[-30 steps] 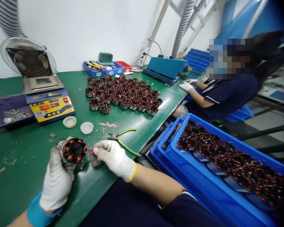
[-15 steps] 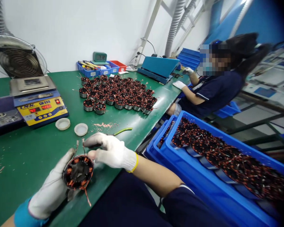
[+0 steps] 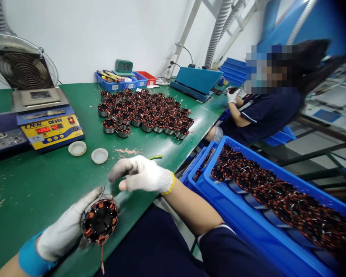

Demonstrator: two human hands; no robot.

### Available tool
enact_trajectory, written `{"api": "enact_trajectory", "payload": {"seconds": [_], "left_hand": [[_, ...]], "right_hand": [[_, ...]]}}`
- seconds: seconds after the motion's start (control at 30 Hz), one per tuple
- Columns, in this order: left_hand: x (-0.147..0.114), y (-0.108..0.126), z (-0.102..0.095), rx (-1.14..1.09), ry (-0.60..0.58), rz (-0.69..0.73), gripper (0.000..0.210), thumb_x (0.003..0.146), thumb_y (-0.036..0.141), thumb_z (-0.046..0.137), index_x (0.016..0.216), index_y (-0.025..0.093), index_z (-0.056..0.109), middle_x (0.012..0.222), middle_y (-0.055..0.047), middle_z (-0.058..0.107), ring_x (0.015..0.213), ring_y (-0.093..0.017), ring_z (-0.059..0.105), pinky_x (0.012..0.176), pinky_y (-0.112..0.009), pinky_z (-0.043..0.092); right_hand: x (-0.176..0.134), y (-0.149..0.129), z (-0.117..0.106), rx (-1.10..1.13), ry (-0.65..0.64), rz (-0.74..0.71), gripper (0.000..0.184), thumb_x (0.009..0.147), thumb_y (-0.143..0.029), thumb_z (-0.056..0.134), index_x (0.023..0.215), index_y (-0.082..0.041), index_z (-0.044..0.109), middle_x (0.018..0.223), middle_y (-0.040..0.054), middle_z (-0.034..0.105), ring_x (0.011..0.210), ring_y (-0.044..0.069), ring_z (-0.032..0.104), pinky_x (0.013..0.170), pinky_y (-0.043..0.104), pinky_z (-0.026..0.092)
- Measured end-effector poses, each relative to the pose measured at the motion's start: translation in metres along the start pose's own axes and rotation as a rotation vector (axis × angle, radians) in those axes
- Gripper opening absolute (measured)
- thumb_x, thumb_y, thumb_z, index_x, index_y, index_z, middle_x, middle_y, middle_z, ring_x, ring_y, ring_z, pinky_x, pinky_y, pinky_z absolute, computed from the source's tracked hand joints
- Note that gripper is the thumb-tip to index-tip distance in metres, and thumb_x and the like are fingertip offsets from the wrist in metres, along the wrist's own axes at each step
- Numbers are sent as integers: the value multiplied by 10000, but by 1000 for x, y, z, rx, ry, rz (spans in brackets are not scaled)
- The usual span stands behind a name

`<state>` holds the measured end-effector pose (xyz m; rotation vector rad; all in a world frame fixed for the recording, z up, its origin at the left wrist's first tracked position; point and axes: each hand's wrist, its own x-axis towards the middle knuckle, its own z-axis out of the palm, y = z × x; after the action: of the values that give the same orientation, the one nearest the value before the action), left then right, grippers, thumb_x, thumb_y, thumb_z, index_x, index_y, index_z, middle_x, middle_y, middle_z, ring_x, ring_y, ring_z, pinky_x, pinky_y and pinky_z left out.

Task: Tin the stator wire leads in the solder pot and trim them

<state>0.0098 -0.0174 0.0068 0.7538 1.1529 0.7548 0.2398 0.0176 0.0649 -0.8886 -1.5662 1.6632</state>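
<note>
My left hand (image 3: 65, 231), in a white glove, grips a round copper-wound stator (image 3: 100, 221) at the near edge of the green bench (image 3: 31, 184); wire ends hang below it. My right hand (image 3: 142, 175), also gloved, hovers just above and right of the stator with thumb and forefinger pinched near a thin wire lead rising from it. It covers most of the green-handled cutters (image 3: 155, 157) lying on the bench.
A solder pot (image 3: 50, 129) with red digits and a fan (image 3: 23, 71) stand at left. Two white lids (image 3: 88, 152) lie mid-bench. Many stators (image 3: 145, 111) fill the middle. A blue crate (image 3: 265, 200) of stators sits at right. A co-worker (image 3: 265, 107) sits beyond.
My left hand has lowered the stator toward the bench's near edge and turned its face to me. My right hand has risen off it and drifted right, over the cutters.
</note>
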Motion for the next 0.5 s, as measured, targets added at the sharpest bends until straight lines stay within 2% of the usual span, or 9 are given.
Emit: {"api": "enact_trajectory", "payload": {"seconds": [0.1, 0.23, 0.3, 0.4, 0.5], "left_hand": [[1, 2, 1, -5, -110, -119, 532, 703, 590, 764, 1000, 151, 796, 1026, -126, 790, 1021, -344, 712, 989, -459, 548], [2, 0, -3, 25, -66, -50, 538, 660, 600, 804, 1039, 219, 797, 1107, -56, 784, 1149, -330, 662, 1157, -439, 384], [3, -1, -5, 57, -105, -38, 527, 660, 588, 818, 1059, 246, 793, 1131, -31, 779, 1214, -334, 623, 1204, -451, 300], [2, 1, -5, 57, -172, -67, 527, 682, 617, 795, 1061, 251, 794, 1127, -26, 781, 1249, -343, 597, 1226, -475, 246], [0, 4, -1, 14, -175, -50, 468, 708, 599, 787, 1022, 252, 800, 1134, -12, 779, 1275, -325, 581, 1240, -444, 219]], "right_hand": [[1, 7, 0, -77, -80, -23, 245, 749, -355, 738, 861, -138, 719, 864, 42, 691, 824, 157, 627, 745, 270, 506], [5, -4, 1, -208, -96, -57, 201, 810, -332, 690, 838, -135, 717, 808, 27, 666, 807, 149, 616, 746, 259, 498], [5, -12, 2, -280, -102, -70, 177, 816, -303, 692, 847, -130, 718, 837, 33, 672, 812, 150, 625, 749, 254, 498], [2, -22, 2, -375, -113, -86, 155, 817, -274, 708, 853, -125, 727, 882, 43, 683, 820, 150, 646, 744, 240, 498], [-1, -29, 4, -439, -117, -31, 147, 831, -275, 704, 858, -137, 745, 866, 37, 694, 816, 149, 662, 728, 228, 499]]}}
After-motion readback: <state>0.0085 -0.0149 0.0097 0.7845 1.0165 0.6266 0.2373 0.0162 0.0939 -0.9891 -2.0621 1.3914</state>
